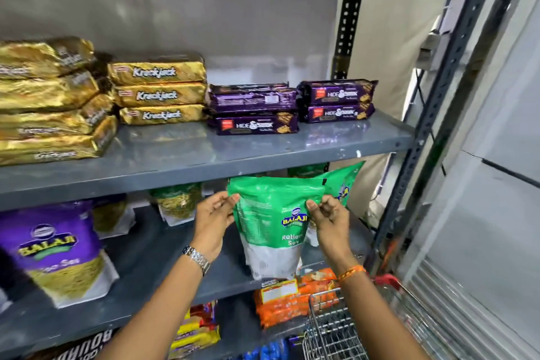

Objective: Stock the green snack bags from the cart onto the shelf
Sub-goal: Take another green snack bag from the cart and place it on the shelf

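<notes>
The left hand point(214, 215) pinches the left edge of a green snack bag point(273, 225) near its top, thumb and fingers closed on the film, while the right hand point(328, 221) grips the right edge the same way — fingers curled in, thumb pressed on the front. Between them the bag stands upright at the front of the middle shelf point(146, 272), its white bottom at the shelf's front lip; whether it rests there I cannot tell. Just behind it to the right a second green bag point(346, 184) leans at the back of the same shelf. A metal watch point(196, 259) sits on the left wrist, an orange thread band point(352, 272) on the right. Below the right forearm is the wire cart point(333, 327) — just beside orange packs point(280, 304) on the shelf below. A purple snack bag point(62, 251) stands at far left.
</notes>
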Demonstrator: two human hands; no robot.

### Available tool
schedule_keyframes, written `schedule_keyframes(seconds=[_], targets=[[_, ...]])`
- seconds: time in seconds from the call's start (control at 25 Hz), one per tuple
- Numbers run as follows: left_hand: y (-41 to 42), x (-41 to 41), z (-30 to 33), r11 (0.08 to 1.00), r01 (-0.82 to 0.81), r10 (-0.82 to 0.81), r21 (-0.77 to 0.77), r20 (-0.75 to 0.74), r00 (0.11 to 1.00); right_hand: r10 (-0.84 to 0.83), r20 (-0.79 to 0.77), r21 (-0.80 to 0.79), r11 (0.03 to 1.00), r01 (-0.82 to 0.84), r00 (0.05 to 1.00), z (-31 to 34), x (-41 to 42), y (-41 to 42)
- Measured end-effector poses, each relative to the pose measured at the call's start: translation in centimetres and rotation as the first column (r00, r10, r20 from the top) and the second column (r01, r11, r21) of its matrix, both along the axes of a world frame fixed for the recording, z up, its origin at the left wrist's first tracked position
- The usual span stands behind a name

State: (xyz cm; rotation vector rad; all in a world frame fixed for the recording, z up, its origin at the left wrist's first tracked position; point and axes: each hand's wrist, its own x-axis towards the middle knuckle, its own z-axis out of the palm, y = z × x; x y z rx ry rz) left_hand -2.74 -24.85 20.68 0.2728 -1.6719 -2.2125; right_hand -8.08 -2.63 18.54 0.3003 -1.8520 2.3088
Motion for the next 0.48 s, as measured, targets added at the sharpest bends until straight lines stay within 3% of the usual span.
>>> schedule_keyframes(seconds=[0.2,0.36,0.48], targets=[[-3.1,-3.5,-1.3,0.986,-0.149,0.144,0.071,0.072,0.987,-0.01,0.049,0.046,0.999,0.007,0.999,-2.8,-2.1,-4.3],[-3.2,-4.4,-3.9,0.971,-0.239,0.236,0.017,0.109,0.966,0.097,0.148,0.177,0.977,-0.123,0.984,-4.5,-2.5,-4.8],[-0.8,-2.1,-7.4,0.973,-0.22,0.191,0.075,0.283,0.94,0.171,0.27,0.202,0.952,-0.229,0.948,-5.9,-3.2,-4.7]])
